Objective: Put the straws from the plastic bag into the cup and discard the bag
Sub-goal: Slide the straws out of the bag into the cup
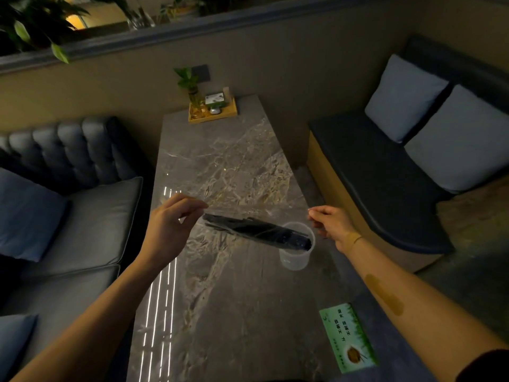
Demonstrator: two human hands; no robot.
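Holding a clear plastic bag (pixel 248 208) stretched between two hands, the person stands over the stone bench (pixel 220 299); the left hand (pixel 168 224) pinches the bag's left edge with a tight grip of thumb and fingertips; the right hand (pixel 330 221) pinches the right edge the same way; the dark straws (pixel 259 230) hang in the bag, below and between the two hands, slanting down to the right; their lower ends sit over the mouth of the clear cup (pixel 296 257); the cup stands on the bench just below the right hand; a green card (pixel 348 337) lies near the bench's close corner.
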